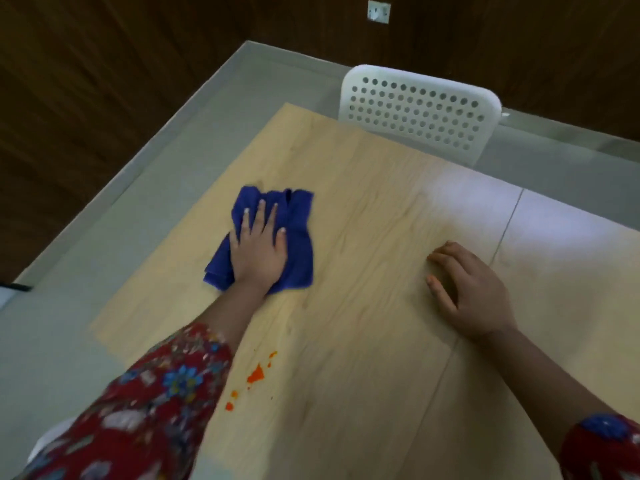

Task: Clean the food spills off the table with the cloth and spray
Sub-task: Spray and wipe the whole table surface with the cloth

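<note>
Left hand (pixel 258 249) lay flat on the cloth (pixel 298 237), fingers straight and spread, palm pressing it onto the table (pixel 381 188) in the far-left part. Right hand (pixel 467 289) sat well apart on bare wood, fingers bent, tips on the surface, holding nothing.

Key relation: the orange spill (pixel 256 374) was on the person's side of the cloth, just beside the left forearm, near the left edge. Its specks strung out diagonally, near-left to far-right, roughly parallel to that forearm.

Left hand was the nearer one and already had the cloth. My read: a drag straight back toward the body would cover it (elbow would need to tuck). Spray not in view. Spill looked untouched, so the job wasn't done.
</note>
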